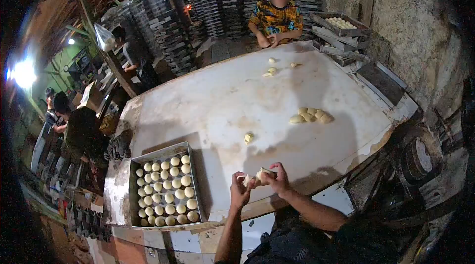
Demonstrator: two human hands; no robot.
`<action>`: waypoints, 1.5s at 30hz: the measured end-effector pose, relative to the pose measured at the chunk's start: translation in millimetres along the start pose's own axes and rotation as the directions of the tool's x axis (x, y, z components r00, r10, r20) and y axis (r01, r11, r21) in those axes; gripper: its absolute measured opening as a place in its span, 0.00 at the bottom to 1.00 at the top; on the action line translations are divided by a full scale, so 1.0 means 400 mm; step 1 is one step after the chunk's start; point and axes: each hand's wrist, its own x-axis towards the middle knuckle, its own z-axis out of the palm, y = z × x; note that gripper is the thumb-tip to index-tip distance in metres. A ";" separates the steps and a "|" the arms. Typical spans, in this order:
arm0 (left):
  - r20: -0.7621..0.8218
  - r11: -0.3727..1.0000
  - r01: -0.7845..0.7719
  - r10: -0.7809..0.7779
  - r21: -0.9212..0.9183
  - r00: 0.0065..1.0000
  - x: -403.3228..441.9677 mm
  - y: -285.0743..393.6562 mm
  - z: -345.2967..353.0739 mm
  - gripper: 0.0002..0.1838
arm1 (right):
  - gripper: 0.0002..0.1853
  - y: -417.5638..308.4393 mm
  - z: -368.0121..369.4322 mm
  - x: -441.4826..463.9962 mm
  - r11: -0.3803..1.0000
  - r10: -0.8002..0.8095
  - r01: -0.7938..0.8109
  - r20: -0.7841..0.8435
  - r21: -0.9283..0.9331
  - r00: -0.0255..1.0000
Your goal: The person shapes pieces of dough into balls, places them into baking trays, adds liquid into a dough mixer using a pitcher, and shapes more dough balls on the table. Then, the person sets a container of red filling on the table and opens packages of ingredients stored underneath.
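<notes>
Holding dough (262, 173) in the right hand (280, 180) and a smaller bit (248, 181) in the left hand (239, 192), both close together above the near edge of the table (198, 90). Curled narrow around each piece, thumbs and fingers bent inward, not spread wide. Cannot tell whether joined between the hands or parted. Could tear unevenly with too hard a pull on one side; could slip from light fingertips and, so near the edge, fall past it. Might stick to damp skin or be squashed.

Just beyond, a lump (248, 138), easy to knock with the knuckles on a forward reach. To the left, at the near corner, a walled tray (158, 152) of closely set balls (166, 185); could catch the wall or dent a ball on a low leftward swing. Farther right, a pile (310, 115), pressed together and perhaps apt to stick. Between lump, tray and pile, a broad stretch of white surface, roomy enough for sliding both hands. Near the far side, more lumps (270, 72) in front of a person (281, 21); could bump hands there.
</notes>
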 end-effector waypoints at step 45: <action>-0.194 0.932 -0.001 0.077 0.364 0.978 0.181 -0.101 0.087 0.10 | 0.22 0.224 -0.330 0.353 0.977 -0.078 -0.041 -0.524 -0.212 0.848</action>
